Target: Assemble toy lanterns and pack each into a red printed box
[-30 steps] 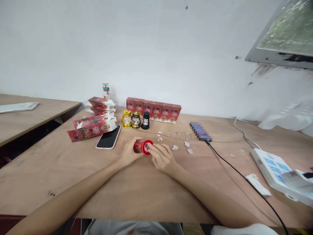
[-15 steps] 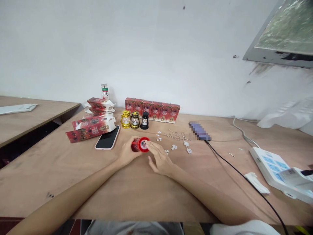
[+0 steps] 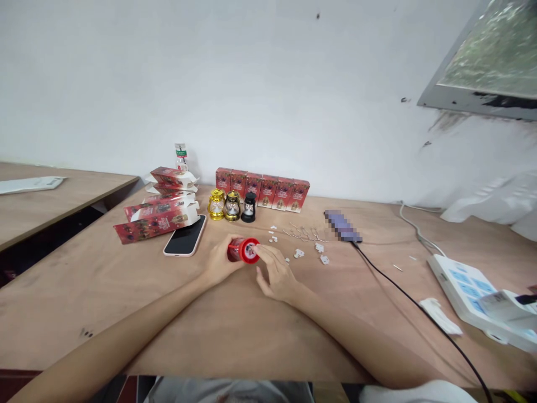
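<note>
My left hand (image 3: 219, 261) is closed around a small red lantern (image 3: 236, 250), which lies tilted on its side with its round red base turned toward me. White and metal parts show inside the open base, too small to make out. My right hand (image 3: 277, 273) reaches in from the right, its fingers stretched out and the fingertips at the rim of the base. Its thumb is held apart, below the fingers. Behind stand three finished-looking lanterns: a gold one (image 3: 216, 206), a black-and-gold one (image 3: 232, 207) and a black one (image 3: 249, 208).
Small white plastic pieces (image 3: 299, 253) and thin bent wires (image 3: 308, 232) lie right of my hands. Several red boxes (image 3: 268, 191) line the wall; opened boxes (image 3: 157, 221) and a phone (image 3: 184, 237) sit left. A cabled phone (image 3: 343, 225) and a power strip (image 3: 465, 285) are right.
The red lantern's base has turned slightly more toward me and shifted a little right. My right fingertips have drawn back toward its right rim, showing more of the inside.
</note>
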A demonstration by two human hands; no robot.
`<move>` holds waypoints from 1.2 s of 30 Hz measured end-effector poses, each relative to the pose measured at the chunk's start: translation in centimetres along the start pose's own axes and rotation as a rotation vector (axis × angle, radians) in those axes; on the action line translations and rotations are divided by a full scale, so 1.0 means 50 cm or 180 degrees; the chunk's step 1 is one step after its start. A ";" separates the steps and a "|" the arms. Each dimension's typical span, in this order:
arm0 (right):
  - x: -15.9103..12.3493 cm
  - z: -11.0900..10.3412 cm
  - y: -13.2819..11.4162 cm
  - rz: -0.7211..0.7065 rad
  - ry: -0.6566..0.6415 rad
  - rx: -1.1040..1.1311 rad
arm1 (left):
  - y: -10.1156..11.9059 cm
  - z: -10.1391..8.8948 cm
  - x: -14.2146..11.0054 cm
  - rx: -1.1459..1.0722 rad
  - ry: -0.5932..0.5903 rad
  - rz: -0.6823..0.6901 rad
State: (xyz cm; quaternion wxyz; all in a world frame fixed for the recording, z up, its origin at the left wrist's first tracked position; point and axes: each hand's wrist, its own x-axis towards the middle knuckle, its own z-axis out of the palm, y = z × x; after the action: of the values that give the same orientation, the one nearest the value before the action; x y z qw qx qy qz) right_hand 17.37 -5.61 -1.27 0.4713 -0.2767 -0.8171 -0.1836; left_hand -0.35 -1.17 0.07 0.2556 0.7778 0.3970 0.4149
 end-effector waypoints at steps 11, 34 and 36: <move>-0.001 0.002 -0.003 0.0015 -0.0210 -0.0120 | -0.010 -0.002 0.001 -0.0140 0.0083 -0.0105; -0.010 0.009 0.032 0.2895 -0.1958 -0.1706 | -0.025 0.003 0.008 -0.0626 0.0335 -0.0387; -0.006 0.007 0.030 0.2828 -0.2010 -0.1622 | -0.024 0.003 0.008 -0.0620 0.0333 -0.0390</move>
State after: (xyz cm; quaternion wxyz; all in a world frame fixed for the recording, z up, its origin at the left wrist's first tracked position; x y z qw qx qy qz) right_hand 18.20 -4.31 -1.64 0.1562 -0.7371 -0.6539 -0.0681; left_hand -0.59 -0.17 -0.69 0.3337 0.7009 0.4143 0.4751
